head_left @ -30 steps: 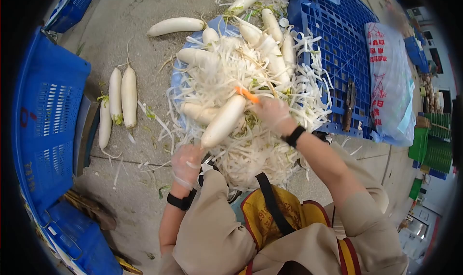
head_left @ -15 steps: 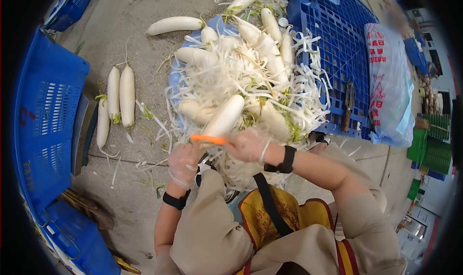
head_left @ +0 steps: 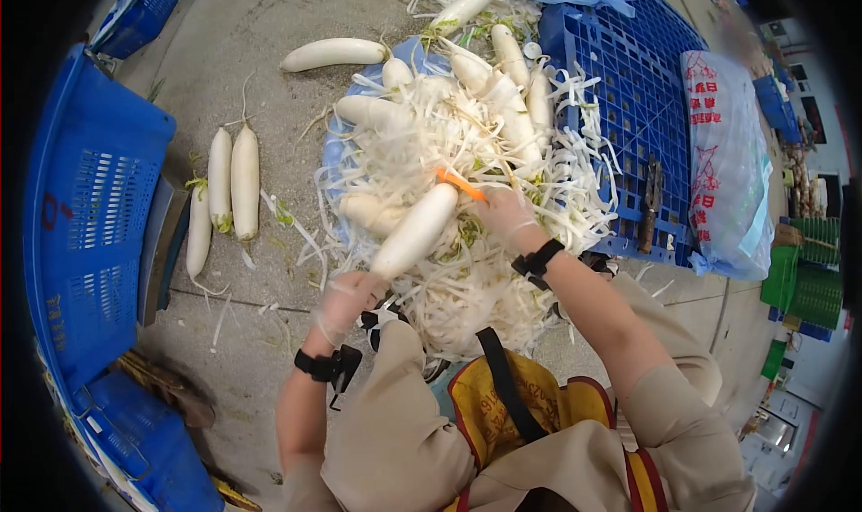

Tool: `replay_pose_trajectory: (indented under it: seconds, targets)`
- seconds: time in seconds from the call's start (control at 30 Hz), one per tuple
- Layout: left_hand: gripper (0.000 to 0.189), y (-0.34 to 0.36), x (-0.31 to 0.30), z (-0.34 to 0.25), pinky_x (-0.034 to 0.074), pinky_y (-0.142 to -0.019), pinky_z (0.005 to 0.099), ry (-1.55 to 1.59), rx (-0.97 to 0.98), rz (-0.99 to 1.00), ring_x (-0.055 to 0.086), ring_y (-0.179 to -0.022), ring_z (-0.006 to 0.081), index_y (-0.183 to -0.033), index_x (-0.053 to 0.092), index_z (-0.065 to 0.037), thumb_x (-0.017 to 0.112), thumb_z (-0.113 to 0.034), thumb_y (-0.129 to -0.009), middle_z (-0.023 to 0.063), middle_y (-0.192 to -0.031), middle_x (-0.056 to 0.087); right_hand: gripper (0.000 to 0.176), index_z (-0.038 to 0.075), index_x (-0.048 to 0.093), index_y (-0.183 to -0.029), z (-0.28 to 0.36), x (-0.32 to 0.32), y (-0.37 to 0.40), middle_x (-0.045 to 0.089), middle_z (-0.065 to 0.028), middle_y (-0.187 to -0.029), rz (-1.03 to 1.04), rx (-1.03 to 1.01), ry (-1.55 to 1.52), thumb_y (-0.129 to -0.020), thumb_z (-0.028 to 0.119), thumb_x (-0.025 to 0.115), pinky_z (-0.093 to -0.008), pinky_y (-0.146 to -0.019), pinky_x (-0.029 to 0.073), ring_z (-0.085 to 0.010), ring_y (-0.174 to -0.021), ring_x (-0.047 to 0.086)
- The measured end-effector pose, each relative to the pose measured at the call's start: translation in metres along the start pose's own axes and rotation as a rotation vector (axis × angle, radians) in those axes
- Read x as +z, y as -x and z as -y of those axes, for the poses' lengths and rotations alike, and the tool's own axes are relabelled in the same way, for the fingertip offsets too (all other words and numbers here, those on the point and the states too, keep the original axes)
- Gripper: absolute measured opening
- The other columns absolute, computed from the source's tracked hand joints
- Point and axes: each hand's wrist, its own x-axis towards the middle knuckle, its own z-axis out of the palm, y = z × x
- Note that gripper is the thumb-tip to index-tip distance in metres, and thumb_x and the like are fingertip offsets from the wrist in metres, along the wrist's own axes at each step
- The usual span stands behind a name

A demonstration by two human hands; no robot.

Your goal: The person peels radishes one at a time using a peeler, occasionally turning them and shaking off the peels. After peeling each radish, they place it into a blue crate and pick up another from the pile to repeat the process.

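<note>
My left hand (head_left: 350,298), in a clear glove, is closed around the near end of a white radish (head_left: 415,231), which slants up and away over a heap of peelings (head_left: 480,301). Gripped in my gloved right hand (head_left: 507,216) is an orange peeler (head_left: 460,183), at the radish's far end. The peeler's blade is hard to make out. Around the heap lie several more radishes, among them a curved one (head_left: 332,54) at the back. Three radishes (head_left: 244,182) rest on the floor to the left.
A blue crate (head_left: 99,216) stands at the left. On the right, a blue pallet (head_left: 642,117) bears a knife (head_left: 650,205) and a printed plastic bag (head_left: 727,162). A light blue plastic sheet (head_left: 334,153) shows under the peelings. Green crates (head_left: 799,274) are farther right.
My right hand and the peeler have moved away from my left hand to the radish's far end. My left hand still grips the near end.
</note>
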Motion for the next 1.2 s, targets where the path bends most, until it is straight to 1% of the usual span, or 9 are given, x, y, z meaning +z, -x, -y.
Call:
replay_pose_trajectory:
  seconds: [0.13, 0.23, 0.33, 0.43, 0.53, 0.77, 0.97, 1.07, 1.2]
  targets:
    - [0.021, 0.021, 0.013, -0.015, 0.045, -0.056, 0.0447, -0.417, 0.224, -0.360, 0.060, -0.062, 0.0361, -0.074, 0.063, -0.005, 0.056, -0.023, -0.083, 0.0178, -0.065, 0.060, 0.025, 0.010, 0.060, -0.102, 0.035, 0.021, 0.052, 0.059, -0.0098, -0.059, -0.248, -0.417, -0.177, -0.086, 0.028, 0.054, -0.0487, -0.057, 0.047, -0.0337, -0.048, 0.057]
    - [0.020, 0.022, 0.016, -0.015, 0.045, -0.055, 0.0451, -0.467, 0.257, -0.414, 0.059, -0.062, 0.0374, -0.072, 0.061, -0.005, 0.057, -0.022, -0.082, 0.0188, -0.066, 0.059, 0.025, 0.013, 0.060, -0.101, 0.056, 0.018, 0.082, 0.058, -0.0088, -0.058, -0.276, -0.732, -0.059, -0.087, 0.032, 0.053, -0.0446, -0.047, 0.046, -0.0318, -0.048, 0.057]
    - [0.020, 0.025, 0.017, -0.019, 0.045, -0.056, 0.0452, -0.446, 0.261, -0.433, 0.059, -0.063, 0.0382, -0.071, 0.061, -0.004, 0.058, -0.022, -0.082, 0.0195, -0.066, 0.059, 0.019, 0.014, 0.059, -0.094, 0.015, 0.025, 0.017, 0.064, -0.0118, -0.072, -0.161, -0.119, 0.000, -0.088, 0.027, 0.048, -0.0407, -0.046, 0.047, -0.0281, -0.056, 0.062]
    - [0.019, 0.028, 0.015, -0.021, 0.045, -0.056, 0.0453, -0.450, 0.235, -0.433, 0.058, -0.063, 0.0385, -0.071, 0.061, -0.004, 0.058, -0.021, -0.081, 0.0195, -0.065, 0.058, 0.019, 0.013, 0.058, -0.093, 0.007, 0.008, 0.011, 0.064, -0.0122, -0.071, -0.131, -0.105, -0.039, -0.089, 0.028, 0.047, -0.0410, -0.046, 0.047, -0.0286, -0.056, 0.061]
    - [0.019, 0.019, 0.018, -0.012, 0.045, -0.054, 0.0453, -0.452, 0.240, -0.460, 0.058, -0.062, 0.0383, -0.071, 0.061, -0.005, 0.059, -0.020, -0.081, 0.0190, -0.065, 0.058, 0.019, 0.011, 0.058, -0.095, 0.060, -0.011, 0.080, 0.062, -0.0093, -0.068, -0.108, -0.589, -0.006, -0.088, 0.026, 0.050, -0.0410, -0.047, 0.047, -0.0273, -0.053, 0.060]
    - [0.019, 0.021, 0.015, -0.013, 0.045, -0.052, 0.0441, -0.405, 0.290, -0.461, 0.058, -0.060, 0.0372, -0.068, 0.060, -0.005, 0.064, -0.021, -0.079, 0.0181, -0.063, 0.058, 0.020, 0.011, 0.057, -0.097, -0.012, 0.031, 0.004, 0.061, -0.0076, -0.063, -0.199, -0.096, -0.134, -0.088, 0.028, 0.052, -0.0385, -0.046, 0.046, -0.0252, -0.051, 0.059]
    - [0.014, 0.031, 0.022, -0.016, 0.045, -0.053, 0.0445, -0.570, 0.311, -0.487, 0.059, -0.063, 0.0373, -0.074, 0.061, -0.007, 0.063, -0.019, -0.081, 0.0179, -0.066, 0.059, 0.020, 0.014, 0.056, -0.097, 0.039, 0.049, 0.063, 0.060, -0.0105, -0.061, -0.196, -0.671, -0.012, -0.090, 0.031, 0.048, -0.0440, -0.050, 0.048, -0.0306, -0.054, 0.059]
    - [0.013, 0.034, 0.022, -0.016, 0.045, -0.053, 0.0448, -0.558, 0.321, -0.508, 0.059, -0.063, 0.0373, -0.077, 0.061, -0.006, 0.062, -0.019, -0.081, 0.0183, -0.067, 0.059, 0.022, 0.015, 0.057, -0.100, 0.002, 0.036, 0.011, 0.062, -0.0116, -0.065, -0.145, -0.102, -0.105, -0.090, 0.031, 0.047, -0.0454, -0.050, 0.048, -0.0305, -0.055, 0.060]
    - [0.013, 0.033, 0.018, -0.034, 0.045, -0.054, 0.0449, -0.668, 0.397, -0.568, 0.059, -0.063, 0.0375, -0.078, 0.061, -0.006, 0.062, -0.018, -0.081, 0.0186, -0.066, 0.059, 0.027, 0.014, 0.057, -0.103, 0.020, 0.022, 0.029, 0.064, -0.0139, -0.069, -0.136, -0.216, -0.168, -0.091, 0.034, 0.044, -0.0471, -0.054, 0.049, -0.0342, -0.060, 0.062]
